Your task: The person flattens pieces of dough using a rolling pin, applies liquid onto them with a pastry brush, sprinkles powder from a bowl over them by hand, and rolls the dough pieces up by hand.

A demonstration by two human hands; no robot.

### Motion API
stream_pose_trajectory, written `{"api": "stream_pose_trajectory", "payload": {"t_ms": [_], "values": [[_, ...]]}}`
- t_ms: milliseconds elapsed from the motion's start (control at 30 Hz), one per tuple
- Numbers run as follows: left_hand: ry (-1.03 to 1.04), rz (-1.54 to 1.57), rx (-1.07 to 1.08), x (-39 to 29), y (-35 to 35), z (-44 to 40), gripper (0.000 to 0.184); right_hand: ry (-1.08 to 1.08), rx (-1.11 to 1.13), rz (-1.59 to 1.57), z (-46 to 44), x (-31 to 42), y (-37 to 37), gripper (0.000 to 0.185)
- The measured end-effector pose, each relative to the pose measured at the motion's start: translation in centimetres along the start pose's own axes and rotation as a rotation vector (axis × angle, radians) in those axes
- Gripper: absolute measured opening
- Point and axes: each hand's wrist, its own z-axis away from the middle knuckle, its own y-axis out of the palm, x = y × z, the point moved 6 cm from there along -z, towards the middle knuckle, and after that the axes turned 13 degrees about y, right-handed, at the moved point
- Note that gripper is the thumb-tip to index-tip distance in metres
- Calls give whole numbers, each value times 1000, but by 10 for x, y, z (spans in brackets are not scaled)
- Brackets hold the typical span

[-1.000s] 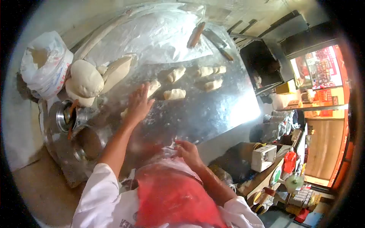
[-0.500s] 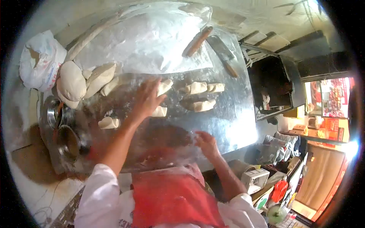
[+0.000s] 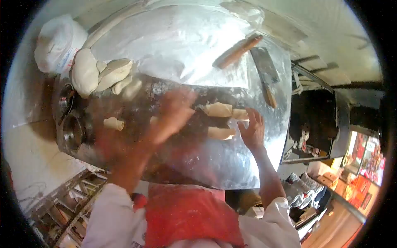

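Observation:
Several short rolled pieces of dough lie on a dark metal worktop [image 3: 182,165]. My left hand [image 3: 175,107], smeared by motion, is over the middle of the worktop; its fingers cannot be made out clearly. Partly behind that forearm a dough roll [image 3: 154,120] peeks out. My right hand [image 3: 253,129] has thumb and fingers apart beside a small dough roll [image 3: 240,114], whose right end it covers; contact is unclear. Left of that one sits a larger dough roll [image 3: 218,109], and another dough roll [image 3: 221,133] lies below. Farther left is a lone dough roll [image 3: 113,123].
Big dough lumps [image 3: 85,74] rest at the back left, near two metal bowls [image 3: 73,131] and a white bag [image 3: 58,43]. A clear plastic sheet [image 3: 165,45] covers the rear. A wooden rolling pin [image 3: 240,51] and a cleaver [image 3: 264,66] lie at back right, before a dark open cabinet [image 3: 312,120].
My right hand has moved up from the worktop's front to the dough rolls on the right. The left hand has shifted slightly right and down. The whole view has tilted.

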Motion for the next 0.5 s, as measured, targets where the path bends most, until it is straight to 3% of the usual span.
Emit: {"api": "stream_pose_trajectory", "payload": {"t_ms": [33, 100, 200, 300, 367, 400, 433, 500], "values": [[112, 91, -95, -38, 0, -22, 65, -64, 17, 112, -6, 2, 2, 60], [132, 197, -59, -72, 50, -41, 50, -114, 83, 186, -16, 2, 7, 63], [69, 281, -43, -81, 71, -47, 45, -167, 157, 165, -24, -6, 10, 61], [104, 74, 16, -50, 70, -15, 42, -164, 281, 165, -36, -5, 12, 55], [87, -81, 126, -9, 32, 27, 38, -108, 412, 65, -41, 9, 11, 49], [-17, 30, 67, 17, 12, 51, 37, -105, 457, -105, -40, 11, 17, 37], [-120, 145, 9, 39, -7, 71, 38, -103, 468, -114, -40, 22, 24, 37], [-316, -293, 671, 68, -49, 80, 39, -59, 624, -481, -42, 68, 35, 41]]}}
